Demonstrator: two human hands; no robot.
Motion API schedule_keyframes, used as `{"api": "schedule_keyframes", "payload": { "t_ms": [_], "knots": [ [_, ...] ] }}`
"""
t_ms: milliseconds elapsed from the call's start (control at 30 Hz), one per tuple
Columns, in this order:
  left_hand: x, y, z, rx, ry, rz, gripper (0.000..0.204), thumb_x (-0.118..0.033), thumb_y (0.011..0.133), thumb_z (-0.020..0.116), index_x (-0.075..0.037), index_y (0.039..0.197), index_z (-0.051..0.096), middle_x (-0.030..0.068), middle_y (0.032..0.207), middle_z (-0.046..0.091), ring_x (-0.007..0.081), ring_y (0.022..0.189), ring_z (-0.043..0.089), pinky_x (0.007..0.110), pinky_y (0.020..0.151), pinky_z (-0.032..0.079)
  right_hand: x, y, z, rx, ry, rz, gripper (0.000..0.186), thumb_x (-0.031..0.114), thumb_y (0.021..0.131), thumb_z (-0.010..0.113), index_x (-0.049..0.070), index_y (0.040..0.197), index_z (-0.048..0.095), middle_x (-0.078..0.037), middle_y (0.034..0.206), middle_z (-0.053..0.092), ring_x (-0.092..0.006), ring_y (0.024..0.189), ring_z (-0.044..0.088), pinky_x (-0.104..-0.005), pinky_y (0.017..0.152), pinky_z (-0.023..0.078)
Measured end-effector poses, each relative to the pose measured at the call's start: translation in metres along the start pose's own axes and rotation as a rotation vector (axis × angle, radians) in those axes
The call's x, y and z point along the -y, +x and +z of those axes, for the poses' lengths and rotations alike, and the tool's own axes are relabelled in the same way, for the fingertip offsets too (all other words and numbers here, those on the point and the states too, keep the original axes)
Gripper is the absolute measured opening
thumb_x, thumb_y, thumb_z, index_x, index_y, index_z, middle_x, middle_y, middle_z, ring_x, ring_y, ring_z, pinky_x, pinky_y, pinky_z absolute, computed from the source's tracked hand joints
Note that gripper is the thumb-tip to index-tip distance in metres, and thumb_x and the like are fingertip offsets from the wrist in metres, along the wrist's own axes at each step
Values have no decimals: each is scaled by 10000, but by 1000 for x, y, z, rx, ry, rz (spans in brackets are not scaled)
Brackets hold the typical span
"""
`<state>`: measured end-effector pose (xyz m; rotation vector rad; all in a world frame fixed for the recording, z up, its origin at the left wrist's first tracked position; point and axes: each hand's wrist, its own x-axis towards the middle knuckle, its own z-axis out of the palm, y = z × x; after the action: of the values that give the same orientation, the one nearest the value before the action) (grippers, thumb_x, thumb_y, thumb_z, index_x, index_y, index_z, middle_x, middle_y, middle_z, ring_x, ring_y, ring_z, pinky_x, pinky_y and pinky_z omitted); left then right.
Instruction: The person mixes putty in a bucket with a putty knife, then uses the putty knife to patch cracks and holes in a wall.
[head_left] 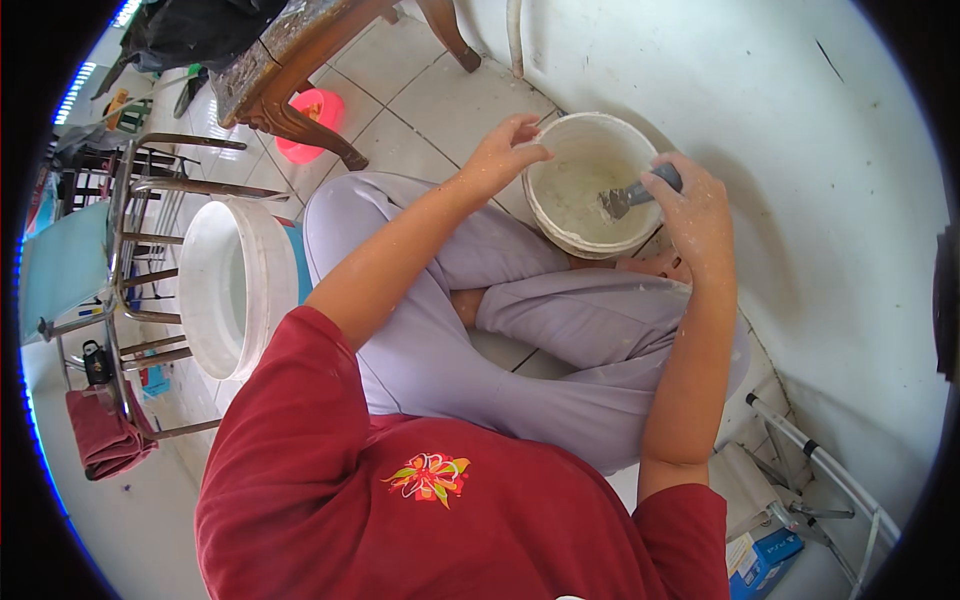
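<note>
Shirt: dark red, nearest of all, with a flower print on its front.
Trousers: pale lilac, on a person seated low with both legs folded.
Right hand: closed around the handle of a grey-handled scraper; that hand is at the bucket's right edge (I notice whitish specks on the skin).
Scraper: held over the bucket's mouth, tilted, its smeared blade pointing down and to the left; I can't tell whether the blade meets what lies inside.
Left hand: fingers loosely bent and parted, gripping nothing that I can see; the hand is by the bucket's left rim, and I can't tell whether it touches.
Bucket: round and white, on the floor just beyond the folded legs, with a pale off-white substance inside.
Second bucket: white too, off to the left beside the knee.
Floor: pale square tiles.
Wall: whitish, rising behind the bucket on the right.
Furniture: a carved wooden leg, with a pink basin close by.
Chair: metal-framed, farther left.
</note>
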<state>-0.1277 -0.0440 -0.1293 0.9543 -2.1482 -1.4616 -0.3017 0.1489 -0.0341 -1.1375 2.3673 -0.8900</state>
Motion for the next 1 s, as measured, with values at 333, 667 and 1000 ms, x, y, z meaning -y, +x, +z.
{"api": "schedule_keyframes", "payload": {
  "t_ms": [333,667,1000],
  "knots": [
    [-27,-27,19,189,-497,-154,680,95,756,440,18,1422,552,106,1258,665,168,1110,634,284,973,485,1,-6,-1,-47,84,126,268,205,824,731,-13,977,705,-172,833,691,-286,717,647,-398,704,508],
    [-10,-31,41,100,-502,137,725,125,718,364,16,1406,565,110,1303,653,175,1241,585,309,1092,425,20,-14,52,32,-405,53,273,132,831,678,-19,1032,574,-281,887,693,-456,928,695,-554,833,536],
    [-8,-36,48,-25,-278,343,648,77,727,414,20,1350,582,234,1255,664,379,1193,622,412,1079,449,-9,5,101,177,-384,109,263,84,868,605,-44,1079,697,-299,993,713,-455,945,712,-505,839,575]
  ]
}}
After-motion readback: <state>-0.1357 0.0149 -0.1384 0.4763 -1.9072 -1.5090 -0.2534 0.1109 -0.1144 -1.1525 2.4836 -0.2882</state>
